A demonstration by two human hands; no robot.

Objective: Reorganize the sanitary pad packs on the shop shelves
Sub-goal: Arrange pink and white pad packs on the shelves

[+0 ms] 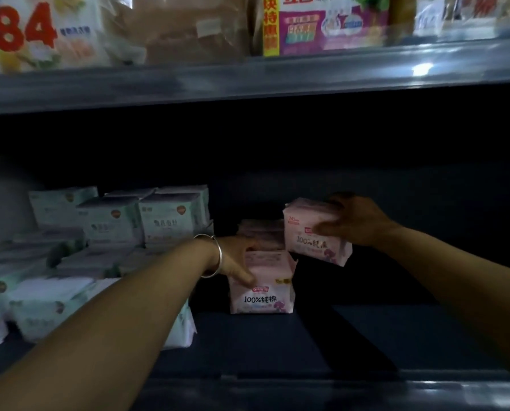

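Observation:
A pink sanitary pad pack [262, 292] stands upright on the dark lower shelf [277, 345], with more pink packs [261, 232] lined up behind it. My left hand [233, 259], with a silver bangle on the wrist, grips the left side and top of the front pink pack. My right hand [354, 221] holds a second pink pack [316, 235] from its right side, lifted above the shelf just right of the row. Green-and-white pad packs [164, 218] fill the left part of the same shelf, some upright and some lying flat.
The metal edge of the upper shelf [248, 81] runs across above, carrying large packs [331, 22] and a bag marked 84 [25, 31]. The lower shelf's front rail [337, 390] lies close below my arms. Dark shelf floor stretches to the right of the pink row.

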